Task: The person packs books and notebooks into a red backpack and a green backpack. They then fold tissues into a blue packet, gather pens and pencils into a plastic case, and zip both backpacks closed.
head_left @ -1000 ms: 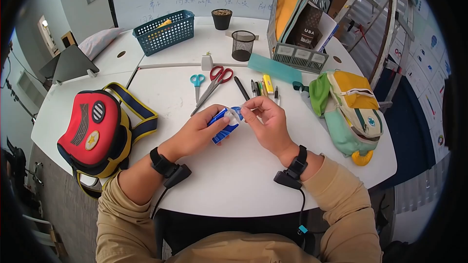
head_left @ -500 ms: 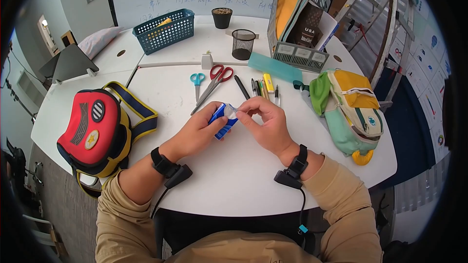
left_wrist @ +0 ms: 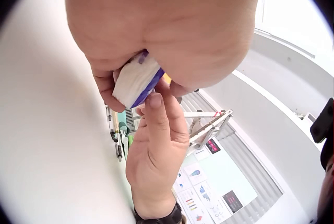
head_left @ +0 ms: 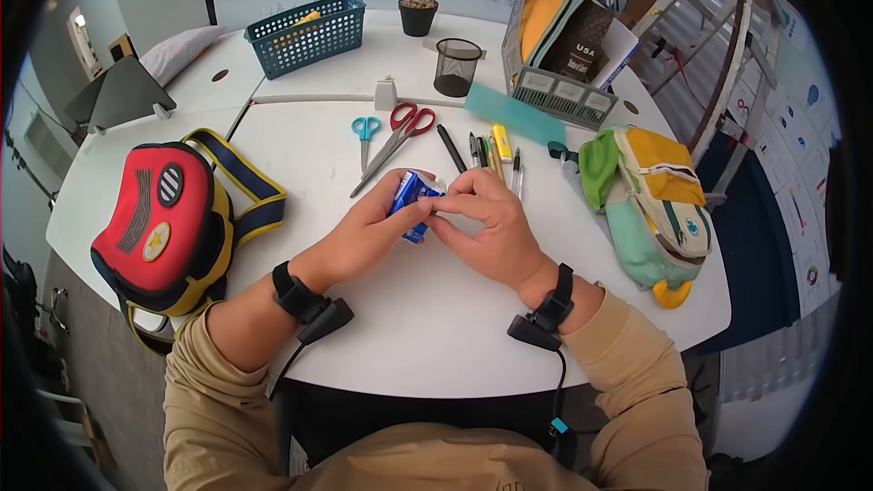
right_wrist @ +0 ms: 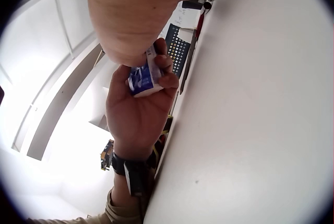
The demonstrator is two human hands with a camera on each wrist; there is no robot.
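Observation:
Over the middle of the table, my left hand [head_left: 362, 227] grips a small blue-and-white tissue pack [head_left: 414, 193], fingers behind it and thumb across its front. White folded layers show at one end of the pack [left_wrist: 136, 80] in the left wrist view. My right hand [head_left: 491, 227] meets it from the right, thumb and index finger pinching its edge close to the left thumb. From the right wrist view, the blue printed side of the pack [right_wrist: 143, 80] faces out between the left thumb and curled fingers.
Beyond the hands lie red-handled scissors [head_left: 396, 145], small teal scissors [head_left: 366, 141] and several pens [head_left: 482, 150]. A red bag [head_left: 155, 218] stands left, a green-and-yellow backpack [head_left: 650, 209] right. Farther back are a basket [head_left: 305, 41], a mesh cup [head_left: 456, 68] and a file holder [head_left: 564, 95].
The left thumb has slid up across the pack's front, and the right fingertips have come in to meet it. The white opening that faced up earlier is mostly covered. The head view has tilted slightly.

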